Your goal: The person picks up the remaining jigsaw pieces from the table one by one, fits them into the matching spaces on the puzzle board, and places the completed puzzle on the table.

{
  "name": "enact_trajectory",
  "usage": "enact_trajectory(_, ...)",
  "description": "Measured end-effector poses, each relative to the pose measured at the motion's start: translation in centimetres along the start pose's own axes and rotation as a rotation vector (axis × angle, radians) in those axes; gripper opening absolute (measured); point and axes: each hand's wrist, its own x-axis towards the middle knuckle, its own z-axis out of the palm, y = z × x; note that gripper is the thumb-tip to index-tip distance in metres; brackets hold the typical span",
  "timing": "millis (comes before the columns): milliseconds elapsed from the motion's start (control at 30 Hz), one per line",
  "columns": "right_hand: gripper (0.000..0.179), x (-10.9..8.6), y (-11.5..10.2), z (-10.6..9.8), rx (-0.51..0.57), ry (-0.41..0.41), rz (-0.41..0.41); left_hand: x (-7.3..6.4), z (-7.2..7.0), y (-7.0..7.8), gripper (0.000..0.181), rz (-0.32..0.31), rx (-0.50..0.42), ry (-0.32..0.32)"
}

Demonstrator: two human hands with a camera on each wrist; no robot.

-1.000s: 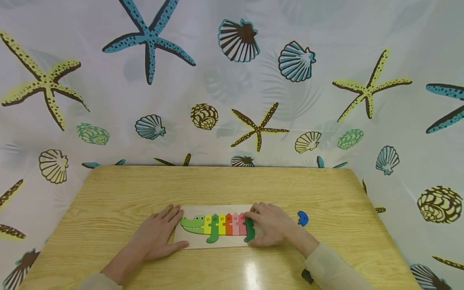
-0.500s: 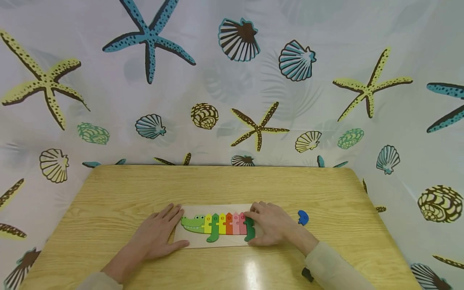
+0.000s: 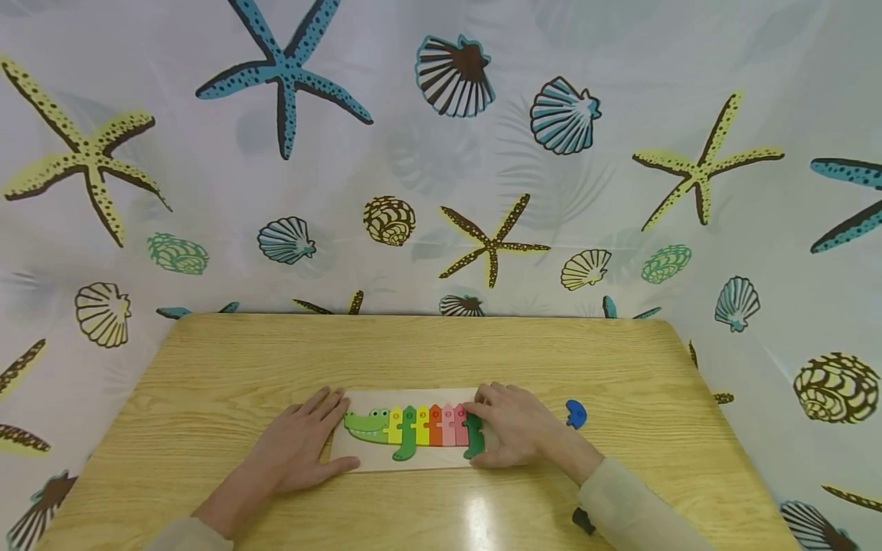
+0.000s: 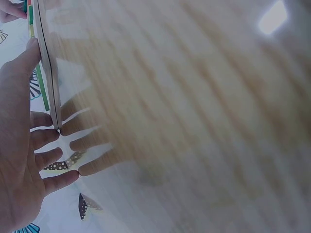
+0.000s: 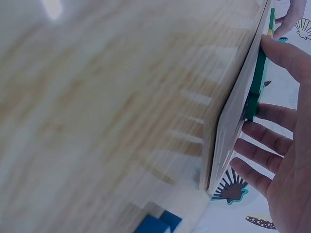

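Observation:
A pale wooden puzzle board [image 3: 441,461] lies on the table, bearing a crocodile of joined pieces. Its light green head [image 3: 368,427] is at the left, followed by yellow, green, orange and pink numbered pieces. My left hand [image 3: 296,444] rests flat at the board's left end, fingers straight, thumb along the near edge. At the right end, my right hand [image 3: 513,428] holds a dark green leg piece [image 3: 475,438] between thumb and index finger, covering part of the board. In the right wrist view, the thumb and index touch that dark green piece [image 5: 257,80] while the other fingers spread behind the board.
A loose blue puzzle piece [image 3: 576,414] lies right of the board, beyond the right forearm. A small dark object [image 3: 583,521] sits beside the right sleeve, partly hidden. Behind the wooden table [image 3: 413,352] hangs a shell-patterned curtain [image 3: 386,153].

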Motion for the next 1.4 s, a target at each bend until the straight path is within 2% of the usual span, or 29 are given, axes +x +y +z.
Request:
enact_trajectory(500, 0.082, 0.16, 0.15, 0.19, -0.013, -0.006, -0.016, 0.12, -0.21, 0.09, 0.102, 0.005, -0.003, -0.030)
enact_trajectory(1400, 0.081, 0.00, 0.09, 0.11, -0.001, -0.007, -0.002, 0.03, -0.19, 0.16, 0.102, 0.000, -0.008, -0.025)
